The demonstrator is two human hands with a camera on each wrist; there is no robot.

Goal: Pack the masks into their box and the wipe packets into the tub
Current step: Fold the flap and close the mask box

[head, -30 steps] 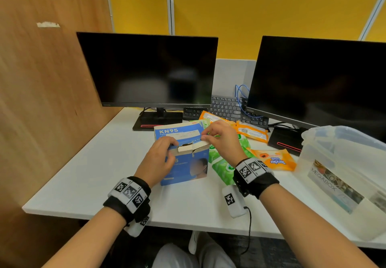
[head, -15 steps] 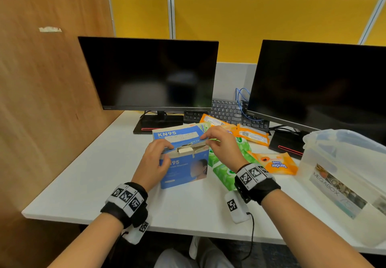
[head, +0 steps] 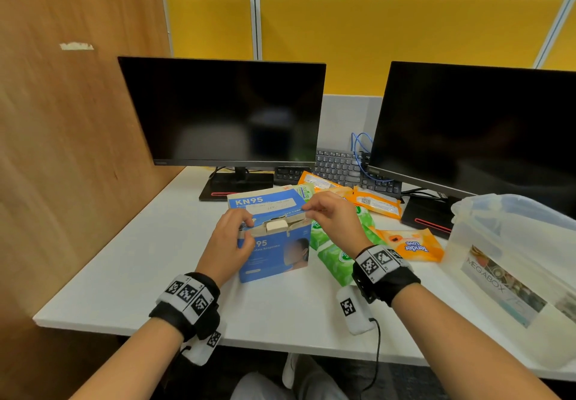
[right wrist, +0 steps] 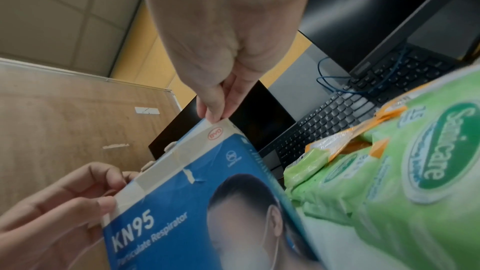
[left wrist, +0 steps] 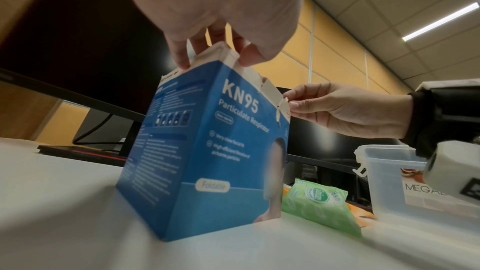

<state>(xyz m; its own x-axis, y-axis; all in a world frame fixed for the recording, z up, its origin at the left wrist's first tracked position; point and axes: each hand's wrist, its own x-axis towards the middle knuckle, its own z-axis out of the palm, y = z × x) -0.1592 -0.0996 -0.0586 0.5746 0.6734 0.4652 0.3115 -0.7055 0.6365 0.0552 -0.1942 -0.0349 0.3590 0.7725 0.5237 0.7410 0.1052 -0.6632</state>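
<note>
Even overhead office light — wrist views blurred, warped at edges.

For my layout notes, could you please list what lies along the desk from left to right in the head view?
Left hand → mask box → right hand → orange wipe packet → tub.

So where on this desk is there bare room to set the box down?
Bare desk lies left of the KN95 box, up to the wooden partition, and along the front edge. It is crowded right of the box: wipe packets fill the space up to the tub.
</note>
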